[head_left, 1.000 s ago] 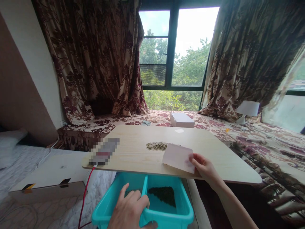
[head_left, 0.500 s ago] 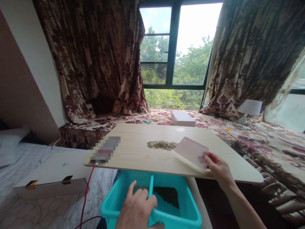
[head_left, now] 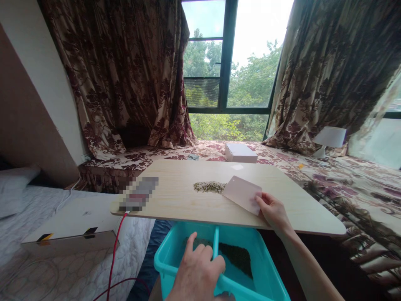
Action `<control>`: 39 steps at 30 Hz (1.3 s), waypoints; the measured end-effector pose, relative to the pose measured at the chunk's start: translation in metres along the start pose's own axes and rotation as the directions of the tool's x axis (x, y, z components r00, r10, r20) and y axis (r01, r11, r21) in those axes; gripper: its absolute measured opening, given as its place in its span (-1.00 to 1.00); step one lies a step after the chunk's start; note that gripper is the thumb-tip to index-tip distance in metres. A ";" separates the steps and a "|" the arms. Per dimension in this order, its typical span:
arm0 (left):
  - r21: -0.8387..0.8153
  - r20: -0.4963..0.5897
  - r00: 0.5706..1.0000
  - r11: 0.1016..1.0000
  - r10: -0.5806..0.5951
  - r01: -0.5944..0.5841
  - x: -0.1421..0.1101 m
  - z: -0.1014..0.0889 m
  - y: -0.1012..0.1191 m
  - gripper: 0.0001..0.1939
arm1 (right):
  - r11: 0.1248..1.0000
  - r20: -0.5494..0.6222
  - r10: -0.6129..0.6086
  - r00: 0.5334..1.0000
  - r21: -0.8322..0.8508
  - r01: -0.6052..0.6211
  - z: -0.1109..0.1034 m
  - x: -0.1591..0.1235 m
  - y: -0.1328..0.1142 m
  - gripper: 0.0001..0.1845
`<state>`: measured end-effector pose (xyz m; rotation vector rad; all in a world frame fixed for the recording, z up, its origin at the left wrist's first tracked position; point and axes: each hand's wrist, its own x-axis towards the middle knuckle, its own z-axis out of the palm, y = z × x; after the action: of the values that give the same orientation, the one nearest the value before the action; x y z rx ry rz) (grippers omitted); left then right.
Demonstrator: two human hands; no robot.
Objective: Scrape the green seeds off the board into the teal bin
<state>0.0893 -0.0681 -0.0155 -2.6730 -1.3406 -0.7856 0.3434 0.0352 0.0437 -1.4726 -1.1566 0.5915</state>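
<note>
My right hand (head_left: 273, 211) pinches a pale translucent plastic scraper card (head_left: 241, 193) by its lower right corner. The card leans over the tabletop (head_left: 175, 205), its left edge meeting a thin spread of small greenish-brown beans or grains (head_left: 208, 187). Below the table edge, my left hand (head_left: 199, 267) grips a turquoise two-compartment bin (head_left: 272, 271) near its divider, index finger stretched forward, other fingers curled. Dark grains (head_left: 236, 257) lie in the bin's right compartment. A few specks show in the left one, partly hidden by my hand.
A blurred-out phone-like device (head_left: 140, 194) with a red cable (head_left: 115, 251) lies at the table's left. A white box (head_left: 75, 221) rests on the bed. Behind the table are another white box (head_left: 241, 153) and a lamp (head_left: 329, 137).
The card and my right hand have moved left, toward the grains, whose spread looks narrower on its right. My left hand and the bin have shifted right together.
</note>
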 end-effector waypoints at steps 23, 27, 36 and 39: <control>-0.052 0.022 0.999 0.998 -0.047 0.048 -0.002 -0.018 0.002 -0.54 | 0.989 0.203 -0.113 0.972 0.116 0.091 0.002 -0.036 -0.027 -0.61; -0.036 -0.006 0.999 0.999 -0.037 0.037 -0.016 -0.022 -0.012 -0.57 | 0.994 -0.113 -0.104 0.988 0.027 0.108 -0.036 0.005 -0.005 -0.62; -0.049 -0.009 0.996 0.995 -0.091 0.091 -0.018 -0.040 -0.019 -0.68 | 0.977 -0.224 -0.157 0.962 -0.178 0.118 -0.041 0.053 0.035 -0.64; -0.059 0.009 0.996 0.994 -0.094 0.094 -0.020 -0.037 -0.020 -0.70 | 0.985 -0.160 -0.130 0.979 -0.138 0.108 -0.033 0.050 0.029 -0.65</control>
<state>0.0487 -0.0798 0.0045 -2.6759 -1.4777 -0.8398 0.4015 0.0677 0.0362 -1.5190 -1.1571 0.3080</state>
